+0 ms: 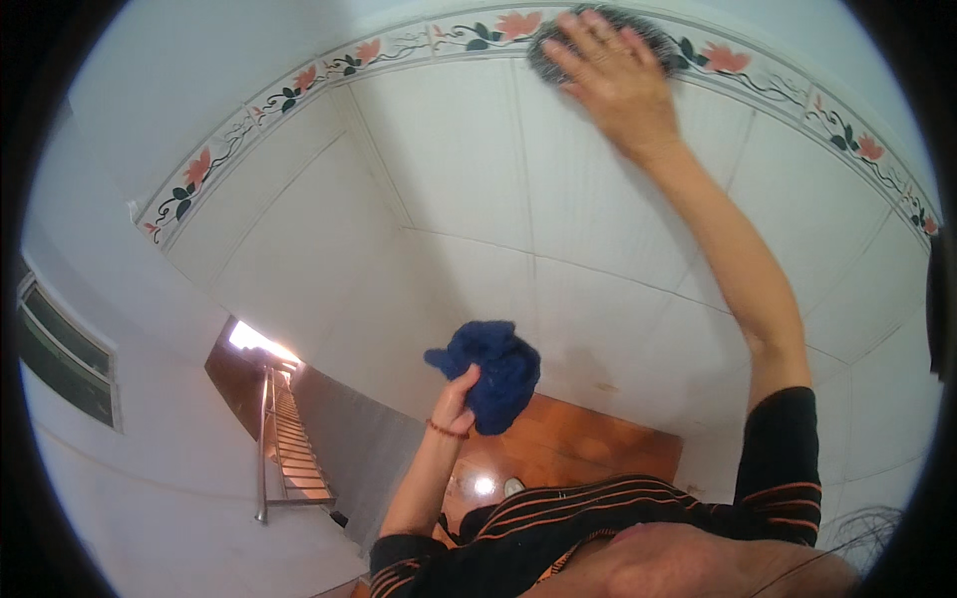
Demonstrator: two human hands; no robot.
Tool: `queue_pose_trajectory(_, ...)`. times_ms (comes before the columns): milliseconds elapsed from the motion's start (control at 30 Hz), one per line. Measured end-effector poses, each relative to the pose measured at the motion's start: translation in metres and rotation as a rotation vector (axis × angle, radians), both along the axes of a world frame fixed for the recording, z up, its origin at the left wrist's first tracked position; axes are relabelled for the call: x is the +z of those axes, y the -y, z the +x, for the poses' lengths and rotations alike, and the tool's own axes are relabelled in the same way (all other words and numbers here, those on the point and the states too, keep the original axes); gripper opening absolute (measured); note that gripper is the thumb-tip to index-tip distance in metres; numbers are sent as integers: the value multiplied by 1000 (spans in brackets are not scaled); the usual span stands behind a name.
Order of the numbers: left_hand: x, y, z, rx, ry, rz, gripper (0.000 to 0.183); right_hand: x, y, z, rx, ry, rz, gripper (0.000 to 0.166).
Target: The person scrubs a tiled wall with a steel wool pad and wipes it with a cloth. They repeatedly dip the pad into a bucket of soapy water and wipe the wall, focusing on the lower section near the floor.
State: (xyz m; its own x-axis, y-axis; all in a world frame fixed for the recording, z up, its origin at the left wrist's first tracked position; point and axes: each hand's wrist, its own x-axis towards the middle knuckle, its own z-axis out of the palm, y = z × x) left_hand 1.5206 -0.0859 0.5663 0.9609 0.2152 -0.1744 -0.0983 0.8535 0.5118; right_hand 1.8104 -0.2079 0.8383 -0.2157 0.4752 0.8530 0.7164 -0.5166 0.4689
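My right hand (pixel 619 86) is raised high on the wall with its fingers spread. Its palm and fingers press a grey, fuzzy scrubbing pad (pixel 549 67) against a floral tile border (pixel 404 46). Part of the pad is hidden under the hand. Lower down, my left hand (pixel 453 404) grips a bunched dark blue cloth (pixel 507 377), held in front of the wall and apart from it. The thumb lies over the cloth and the other fingers are mostly hidden. White wall tiles (pixel 598 187) with thin joints extend below the border.
To the lower left, a metal stair railing (pixel 282 441) stands beside a bright opening. A window (pixel 67 351) is at the far left. Glossy orange-brown flooring (pixel 576 441) lies below, with a shoe tip (pixel 514 487) on it. A dark object (pixel 936 306) borders the right edge.
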Motion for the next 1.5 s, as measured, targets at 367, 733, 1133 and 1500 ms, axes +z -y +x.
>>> queue_pose_trajectory(367, -38, -40, -185, 510, -82, 64, 58, -178, -102, -2, 147, 150, -496, 37)
queue_pose_trajectory(733, -47, -53, -224, 685, -214, -38, 57, -255, -234, -3, 207, -134, -637, 29)
queue_pose_trajectory(1133, -12, -51, -233, 999, -31, 175, 54, -28, -364, -78, 955, -440, 421, 35)
queue_pose_trajectory(1500, -7, -20, -231, 1117, -102, 193, 49, -152, -378, -166, 1237, -1068, 493, 42)
